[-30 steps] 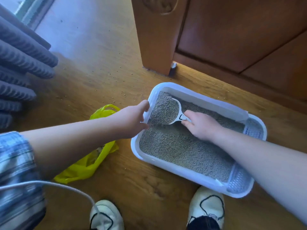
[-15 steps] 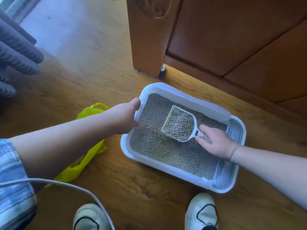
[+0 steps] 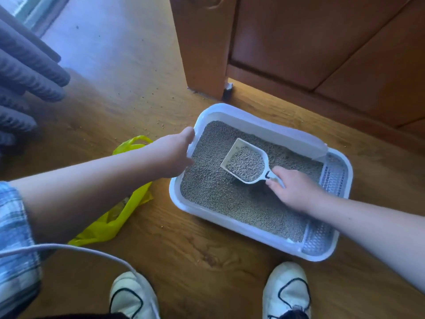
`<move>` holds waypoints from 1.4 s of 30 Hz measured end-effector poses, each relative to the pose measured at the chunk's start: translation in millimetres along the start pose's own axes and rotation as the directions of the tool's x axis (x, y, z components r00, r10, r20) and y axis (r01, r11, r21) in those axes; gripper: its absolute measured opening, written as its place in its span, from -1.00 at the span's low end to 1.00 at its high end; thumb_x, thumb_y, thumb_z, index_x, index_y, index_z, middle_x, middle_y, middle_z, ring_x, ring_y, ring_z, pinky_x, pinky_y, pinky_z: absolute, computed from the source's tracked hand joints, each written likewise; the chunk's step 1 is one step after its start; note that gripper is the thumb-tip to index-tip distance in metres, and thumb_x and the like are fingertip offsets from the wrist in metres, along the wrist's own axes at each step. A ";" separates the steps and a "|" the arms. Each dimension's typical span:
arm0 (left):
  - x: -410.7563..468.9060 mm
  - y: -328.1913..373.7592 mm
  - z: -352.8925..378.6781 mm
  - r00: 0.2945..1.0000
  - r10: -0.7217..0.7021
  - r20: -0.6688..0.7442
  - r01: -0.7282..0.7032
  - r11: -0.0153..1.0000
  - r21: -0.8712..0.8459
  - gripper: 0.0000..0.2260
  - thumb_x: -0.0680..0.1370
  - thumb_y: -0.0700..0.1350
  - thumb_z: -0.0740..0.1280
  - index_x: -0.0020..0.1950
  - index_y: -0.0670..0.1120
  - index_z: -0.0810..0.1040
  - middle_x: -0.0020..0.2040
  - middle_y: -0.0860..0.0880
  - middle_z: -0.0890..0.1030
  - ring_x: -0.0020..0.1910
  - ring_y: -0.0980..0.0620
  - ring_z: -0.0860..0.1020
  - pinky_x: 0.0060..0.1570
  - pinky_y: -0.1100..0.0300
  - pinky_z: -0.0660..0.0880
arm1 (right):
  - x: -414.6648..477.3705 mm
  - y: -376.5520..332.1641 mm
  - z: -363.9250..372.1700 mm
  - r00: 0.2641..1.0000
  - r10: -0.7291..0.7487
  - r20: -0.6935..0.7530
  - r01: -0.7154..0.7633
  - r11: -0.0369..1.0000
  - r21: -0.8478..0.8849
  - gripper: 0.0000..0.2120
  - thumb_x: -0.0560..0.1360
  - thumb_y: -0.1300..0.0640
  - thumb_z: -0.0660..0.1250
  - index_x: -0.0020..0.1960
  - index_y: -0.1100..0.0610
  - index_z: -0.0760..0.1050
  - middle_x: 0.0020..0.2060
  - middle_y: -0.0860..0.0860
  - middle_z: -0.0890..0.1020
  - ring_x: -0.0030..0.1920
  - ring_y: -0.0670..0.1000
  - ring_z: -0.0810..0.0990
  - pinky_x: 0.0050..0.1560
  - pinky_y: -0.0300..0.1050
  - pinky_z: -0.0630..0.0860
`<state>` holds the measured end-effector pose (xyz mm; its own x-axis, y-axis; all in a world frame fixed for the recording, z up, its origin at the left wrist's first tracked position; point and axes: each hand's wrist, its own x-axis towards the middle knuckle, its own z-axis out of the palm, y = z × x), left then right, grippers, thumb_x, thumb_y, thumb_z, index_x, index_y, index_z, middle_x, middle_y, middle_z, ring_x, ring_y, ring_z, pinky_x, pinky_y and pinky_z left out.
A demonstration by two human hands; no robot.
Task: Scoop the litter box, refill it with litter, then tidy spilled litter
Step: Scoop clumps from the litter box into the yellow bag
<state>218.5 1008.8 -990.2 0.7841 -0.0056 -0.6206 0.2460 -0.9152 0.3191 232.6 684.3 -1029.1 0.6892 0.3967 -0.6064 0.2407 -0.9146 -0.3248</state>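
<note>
Item: a white rectangular plastic litter box [image 3: 241, 229] is sitting on the brown wooden floor [image 3: 184, 261], just in front of a brown wooden door panel [image 3: 299, 42], with a perforated white grating [image 3: 333, 176] lying across its right end. Contents: grey granular litter [image 3: 218, 187] is covering the tray bottom. Tool: a white plastic scoop [image 3: 238, 146] is hovering over the middle of the box, bowl pointing away from the person and carrying a heap of the same grains. The right hand [image 3: 296, 192] is holding the scoop's handle, its fingers [image 3: 273, 181] pinching it close to the bowl. The left hand [image 3: 172, 153] is gripping the box's left rim, thumb lying over the edge and the other fingers curling against the inner side. Adjacent: a crumpled yellow plastic bag [image 3: 110, 224] is lying on the floor just left of the box, partly under the left forearm. Loose litter grains [image 3: 147, 127] are dotting the floor beyond the bag. Also in view: two white shoes [image 3: 133, 298] are standing near the lower edge, a white cable [image 3: 80, 249] is arching across the lower left, and a blue plaid sleeve [image 3: 16, 238] is covering the left upper arm.
</note>
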 end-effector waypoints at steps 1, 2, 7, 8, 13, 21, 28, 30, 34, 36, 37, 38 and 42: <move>0.6 -0.5 0.0 1.000 0.002 0.000 -0.002 1.000 0.000 -0.63 0.52 -0.06 0.41 0.13 0.01 0.23 -0.08 -0.10 0.62 -0.16 -0.17 0.55 -0.21 0.03 0.48 | -1.3 2.2 0.0 1.000 -0.008 0.008 0.008 1.000 -0.006 -0.75 0.62 -0.15 0.17 -0.05 0.03 0.37 -0.19 0.03 0.58 -0.17 0.12 0.55 -0.18 -0.01 0.48; 0.6 -0.7 -0.2 1.000 0.005 0.000 -0.005 1.000 -0.002 -0.64 0.52 -0.06 0.41 0.13 0.02 0.23 -0.08 -0.10 0.62 -0.16 -0.17 0.56 -0.20 0.02 0.50 | -2.5 2.9 0.1 1.000 -0.022 0.020 0.023 0.999 -0.027 -0.75 0.62 -0.15 0.17 -0.02 0.02 0.40 -0.17 0.02 0.60 -0.15 0.12 0.56 -0.14 0.01 0.50; 0.2 -1.2 -1.4 1.000 0.016 -0.002 -0.016 1.000 -0.014 -0.64 0.51 -0.07 0.41 0.14 0.01 0.25 -0.08 -0.10 0.62 -0.17 -0.16 0.58 -0.17 0.00 0.54 | -4.8 -2.8 -4.0 0.999 -0.051 -0.004 0.051 0.997 -0.054 -0.75 0.63 -0.16 0.14 -0.06 0.00 0.34 -0.23 -0.01 0.57 -0.23 0.05 0.54 -0.20 -0.01 0.50; 0.1 -1.2 -1.6 1.000 0.017 -0.002 -0.017 1.000 -0.010 -0.63 0.52 -0.07 0.41 0.15 0.01 0.25 -0.08 -0.10 0.62 -0.17 -0.15 0.58 -0.18 0.00 0.54 | -4.2 -3.7 -4.8 0.998 -0.063 0.010 0.064 0.995 -0.079 -0.76 0.63 -0.16 0.14 -0.06 -0.01 0.34 -0.23 -0.03 0.57 -0.23 0.04 0.55 -0.20 -0.02 0.50; -1.2 -1.3 -2.3 1.000 0.028 -0.004 -0.028 1.000 0.000 -0.63 0.53 -0.07 0.41 0.18 -0.01 0.25 -0.06 -0.10 0.62 -0.14 -0.17 0.57 -0.17 0.02 0.52 | -3.5 -7.9 -6.8 0.996 -0.081 0.021 0.083 0.986 -0.142 -0.76 0.63 -0.18 0.13 0.00 -0.02 0.36 -0.19 -0.03 0.58 -0.19 0.07 0.56 -0.23 -0.04 0.49; 0.6 -1.3 -0.5 1.000 0.012 0.003 -0.012 1.000 0.006 -0.62 0.52 -0.07 0.41 0.18 0.00 0.26 -0.05 -0.09 0.62 -0.13 -0.16 0.57 -0.15 0.01 0.53 | -5.8 -11.1 -7.7 0.997 -0.072 -0.013 0.071 0.996 -0.059 -0.77 0.62 -0.16 0.16 -0.08 -0.02 0.30 -0.28 -0.05 0.53 -0.26 0.03 0.52 -0.21 -0.03 0.50; 0.8 -1.7 -1.8 1.000 0.010 0.012 -0.011 1.000 0.006 -0.62 0.50 -0.07 0.41 0.16 0.01 0.24 -0.07 -0.07 0.63 -0.16 -0.14 0.57 -0.17 0.01 0.54 | 6.4 -17.3 -54.7 0.977 -0.016 0.214 0.067 0.970 -0.234 -0.77 0.61 -0.15 0.20 -0.12 -0.03 0.39 -0.20 -0.07 0.58 -0.21 -0.07 0.55 -0.23 -0.12 0.46; 0.4 -2.1 -1.7 1.000 0.011 0.010 -0.011 1.000 0.006 -0.62 0.50 -0.07 0.42 0.14 0.02 0.24 -0.08 -0.07 0.63 -0.18 -0.13 0.58 -0.17 -0.02 0.57 | 3.6 -22.4 -73.3 0.945 0.033 0.326 0.070 0.952 -0.298 -0.75 0.61 -0.13 0.23 -0.14 0.01 0.41 -0.25 -0.05 0.62 -0.28 -0.07 0.58 -0.27 -0.13 0.44; -1.0 -0.7 -3.1 1.000 0.011 0.008 -0.011 1.000 0.003 -0.62 0.50 -0.07 0.43 0.14 0.01 0.26 -0.10 -0.09 0.63 -0.22 -0.13 0.59 -0.15 -0.07 0.58 | -9.4 -27.3 -77.2 0.823 0.236 0.516 0.018 0.898 -0.439 -0.79 0.57 -0.05 0.25 -0.09 0.08 0.52 -0.42 -0.03 0.68 -0.51 -0.06 0.60 -0.31 -0.19 0.53; -1.1 0.4 -3.6 1.000 0.011 0.007 -0.011 1.000 0.010 -0.62 0.50 -0.07 0.43 0.15 -0.01 0.27 -0.10 -0.10 0.63 -0.22 -0.14 0.59 -0.14 -0.06 0.58 | -13.3 -29.4 -64.6 0.795 0.281 0.538 0.053 0.851 -0.523 -0.76 0.57 -0.03 0.24 -0.06 0.11 0.58 -0.43 -0.03 0.69 -0.54 -0.09 0.59 -0.40 -0.24 0.47; -1.1 1.0 -3.8 1.000 0.011 0.006 -0.011 1.000 0.012 -0.62 0.50 -0.07 0.43 0.16 -0.01 0.27 -0.09 -0.10 0.63 -0.22 -0.14 0.59 -0.14 -0.06 0.57 | -13.7 -29.4 -57.1 0.796 0.285 0.534 0.061 0.840 -0.539 -0.74 0.57 -0.03 0.24 -0.06 0.13 0.59 -0.44 -0.03 0.68 -0.54 -0.09 0.58 -0.42 -0.26 0.43; -1.0 1.4 -3.8 1.000 0.010 0.006 -0.011 1.000 0.014 -0.61 0.50 -0.08 0.43 0.17 -0.02 0.27 -0.09 -0.11 0.63 -0.22 -0.14 0.58 -0.14 -0.05 0.57 | -13.8 -29.7 -50.6 0.806 0.282 0.521 0.064 0.833 -0.550 -0.73 0.57 -0.03 0.23 -0.07 0.13 0.60 -0.43 -0.03 0.68 -0.52 -0.09 0.60 -0.43 -0.27 0.42; -0.8 2.1 -3.5 1.000 0.015 -0.001 -0.015 1.000 0.017 -0.60 0.49 -0.08 0.43 0.17 -0.03 0.27 -0.05 -0.11 0.62 -0.22 -0.14 0.58 -0.12 -0.04 0.56 | -13.4 -26.7 -25.5 0.854 0.233 0.465 0.055 0.848 -0.526 -0.75 0.57 -0.01 0.19 -0.09 0.09 0.56 -0.32 -0.03 0.66 -0.38 -0.04 0.62 -0.35 -0.19 0.56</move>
<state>220.3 1008.3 -986.6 0.7881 -0.0191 -0.6152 0.2247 -0.9216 0.3164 234.4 701.4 -993.8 0.3267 0.1616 -0.9312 0.6020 -0.7951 0.0732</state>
